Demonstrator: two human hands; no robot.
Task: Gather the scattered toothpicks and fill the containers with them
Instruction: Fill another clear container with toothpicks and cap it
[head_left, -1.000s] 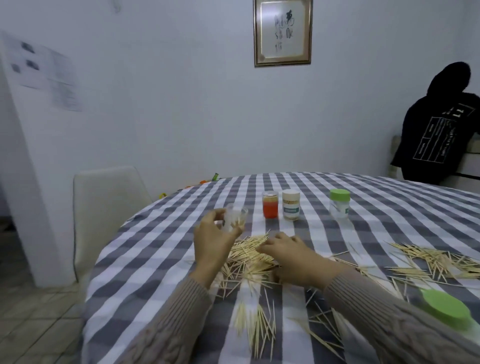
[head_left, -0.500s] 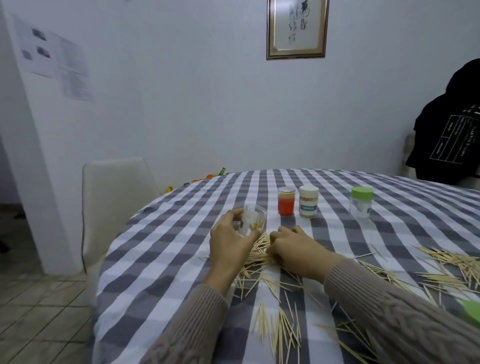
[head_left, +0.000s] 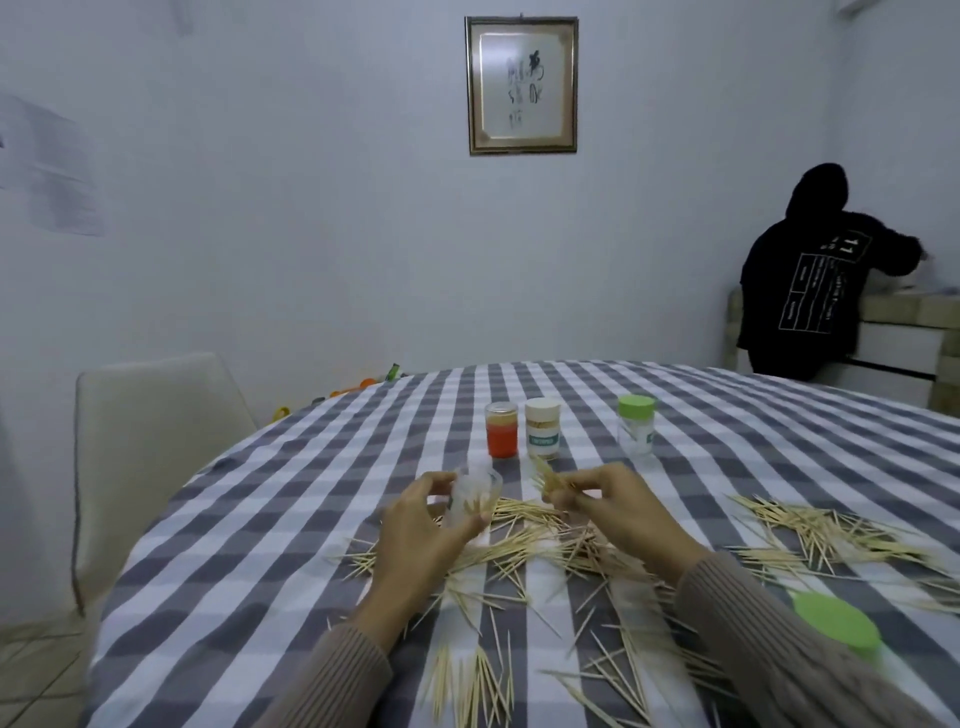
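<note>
Toothpicks, a small bundle (head_left: 553, 482) of them, are pinched in the right hand (head_left: 613, 512), fingers curled round their lower ends, tips fanning up toward eleven o'clock. The left hand (head_left: 423, 535) grips a clear plastic cup (head_left: 474, 496), thumb and fingers wrapped round its wall; a few sticks seem to lie inside, though the blur makes that unsure. The two hands are apart, with the cup's mouth at about nine o'clock from the bundle and close by. The bundle's long axis is tilted and would likely need turning upright over the cup's mouth before it can drop in; the right hand alone carries it.

Outward, a loose heap of pale, thin, pointed toothpicks (head_left: 524, 551) lies on the checked tablecloth (head_left: 291, 519) under and between the hands, with another spread (head_left: 831, 535) at three o'clock and strays at six. At twelve stand an orange jar (head_left: 502, 429), a white jar (head_left: 543, 427) and a green-lidded jar (head_left: 637, 425). A loose green lid (head_left: 834, 621) lies at four o'clock.
</note>
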